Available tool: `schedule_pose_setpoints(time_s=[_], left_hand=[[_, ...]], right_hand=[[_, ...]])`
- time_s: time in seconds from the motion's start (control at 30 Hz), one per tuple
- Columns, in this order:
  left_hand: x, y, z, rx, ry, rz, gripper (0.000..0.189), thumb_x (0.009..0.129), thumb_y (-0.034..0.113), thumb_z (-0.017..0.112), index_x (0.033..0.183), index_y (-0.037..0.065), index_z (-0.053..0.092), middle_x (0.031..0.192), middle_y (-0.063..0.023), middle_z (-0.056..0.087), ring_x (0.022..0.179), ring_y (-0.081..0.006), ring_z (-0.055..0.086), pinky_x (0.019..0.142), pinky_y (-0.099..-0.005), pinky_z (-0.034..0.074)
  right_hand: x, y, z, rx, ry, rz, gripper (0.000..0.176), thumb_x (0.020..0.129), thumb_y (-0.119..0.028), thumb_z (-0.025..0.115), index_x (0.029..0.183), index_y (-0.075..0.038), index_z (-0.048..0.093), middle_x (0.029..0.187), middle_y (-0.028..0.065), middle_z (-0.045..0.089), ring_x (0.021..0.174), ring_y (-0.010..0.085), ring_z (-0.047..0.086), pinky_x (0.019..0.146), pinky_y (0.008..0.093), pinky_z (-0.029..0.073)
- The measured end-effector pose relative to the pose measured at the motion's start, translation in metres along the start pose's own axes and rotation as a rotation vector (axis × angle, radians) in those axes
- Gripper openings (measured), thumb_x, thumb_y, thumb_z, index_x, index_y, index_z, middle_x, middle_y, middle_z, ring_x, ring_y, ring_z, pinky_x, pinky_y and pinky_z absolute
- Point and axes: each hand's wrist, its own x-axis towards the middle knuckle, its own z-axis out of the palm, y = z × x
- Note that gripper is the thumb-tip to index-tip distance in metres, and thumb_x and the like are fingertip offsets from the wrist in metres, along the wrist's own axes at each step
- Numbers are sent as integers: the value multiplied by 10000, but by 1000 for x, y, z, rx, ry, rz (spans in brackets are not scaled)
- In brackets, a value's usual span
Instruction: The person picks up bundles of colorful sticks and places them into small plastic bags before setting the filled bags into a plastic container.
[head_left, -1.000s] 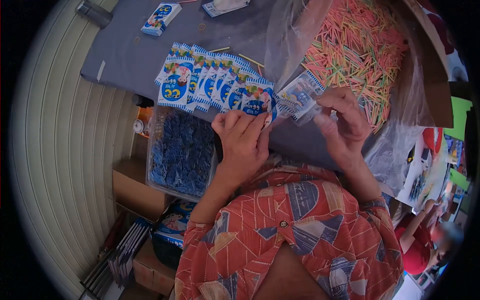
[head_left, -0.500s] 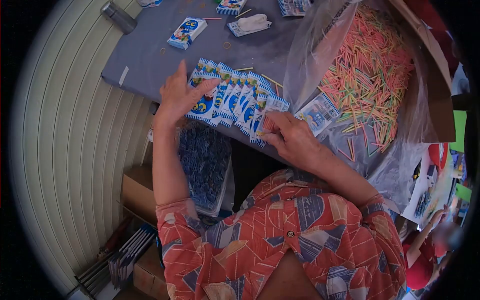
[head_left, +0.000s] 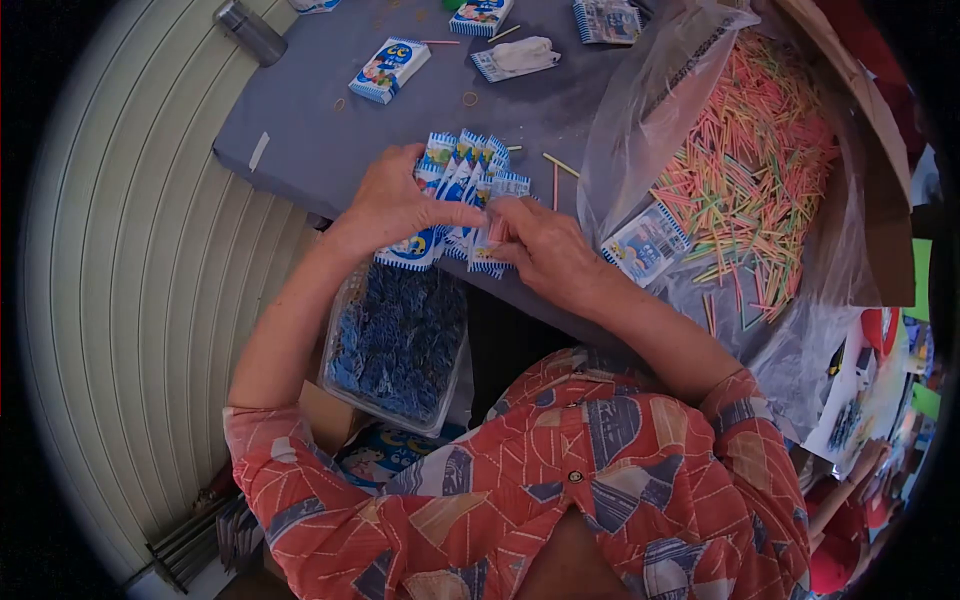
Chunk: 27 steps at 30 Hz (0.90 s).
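Note:
Several blue-and-white packets (head_left: 457,190) stand in a bunched row at the table's front edge, between both hands. My left hand (head_left: 395,205) wraps round the left side of the row, its thumb reaching across the front. My right hand (head_left: 545,245) presses from the right with bent fingers on the end packet (head_left: 490,255), whose see-through side shows pink sticks. Right of that hand, a flat packet (head_left: 647,243) lies beside the heap of coloured sticks (head_left: 750,160).
Bundles of packets (head_left: 390,70) and a packet with a white cloth-like item (head_left: 515,58) lie farther back. A metal flask (head_left: 250,32) is at the back left. Below the table edge sits a clear tub of dark bands (head_left: 395,345). A co-worker's arm (head_left: 850,485) shows at right.
My left hand has moved right and my right hand slightly left, squeezing the fanned packets into a tighter row. The view has shifted a little.

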Motion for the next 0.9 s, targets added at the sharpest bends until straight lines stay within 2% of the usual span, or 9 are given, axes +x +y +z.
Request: schedule_pose_setpoints(time_s=[0.07, 0.1, 0.2, 0.27, 0.5, 0.67, 0.77, 0.87, 0.9], left_hand=[[-9, 13, 10, 631, 248, 186, 885, 545, 453, 928, 1200, -30, 580, 985, -152, 699, 877, -244, 684, 826, -373, 535], [-8, 8, 11, 631, 247, 183, 885, 545, 453, 928, 1200, -30, 580, 985, -152, 699, 877, -244, 684, 826, -373, 535], [-5, 2, 14, 426, 248, 163, 892, 564, 404, 915, 1242, -33, 536, 998, -159, 694, 870, -275, 689, 848, -391, 530], [-13, 15, 15, 163, 164, 24, 855, 587, 346, 906, 1246, -30, 511, 1007, -150, 693, 885, -257, 696, 846, -365, 535], [-48, -1, 43, -395, 310, 164, 708, 630, 30, 876, 1219, 1, 485, 1060, -96, 686, 972, -141, 660, 861, -316, 540], [-79, -11, 75, -421, 500, 321, 761, 615, 55, 904, 1230, 6, 459, 1107, -106, 658, 1015, -171, 652, 898, -333, 537], [-84, 1, 74, -639, 566, 416, 812, 593, 59, 928, 1242, 5, 444, 1168, -124, 618, 1070, -199, 638, 925, -352, 536], [-72, 22, 38, -478, 513, 887, 932, 606, 88, 932, 1336, 8, 357, 1314, -168, 523, 1177, -260, 593, 1006, -406, 497], [-70, 26, 31, -483, 521, 875, 932, 606, 88, 932, 1336, 8, 357, 1314, -168, 523, 1177, -260, 593, 1006, -406, 497]], right_hand=[[3, 1, 1, 47, -39, -4, 357, 839, -25, 686, 1154, -40, 518, 930, 171, 626, 837, 344, 651, 747, 398, 513], [2, 2, 4, 49, -40, -3, 357, 839, -25, 686, 1154, -40, 518, 930, 171, 626, 837, 344, 651, 747, 398, 513], [0, 7, 6, 149, 15, 49, 417, 808, -69, 712, 1160, -61, 490, 978, 212, 626, 922, 406, 637, 772, 465, 508], [3, 0, 5, 250, 32, 296, 651, 749, -103, 783, 1300, -81, 436, 1029, 219, 627, 959, 398, 643, 815, 452, 512], [1, -2, -3, -62, 281, 156, 1203, 583, -130, 901, 1535, -87, 165, 1230, 257, 559, 1159, 412, 565, 982, 421, 465], [-3, -2, 5, 843, 0, 109, 1369, 551, -4, 918, 1574, -126, 17, 1415, 153, 463, 1246, 260, 524, 1037, 381, 443], [0, -30, -2, 1195, 64, 121, 1347, 575, 9, 904, 1573, -94, 5, 1435, 149, 433, 1234, 226, 525, 1013, 361, 466], [19, -62, -30, 1082, 159, -132, 1354, 599, 20, 898, 1569, -108, -39, 1416, 163, 461, 1215, 228, 554, 978, 367, 505], [26, -72, -41, 1123, 189, -236, 1356, 627, -10, 893, 1564, -158, -77, 1415, 174, 458, 1220, 234, 549, 996, 407, 500]])
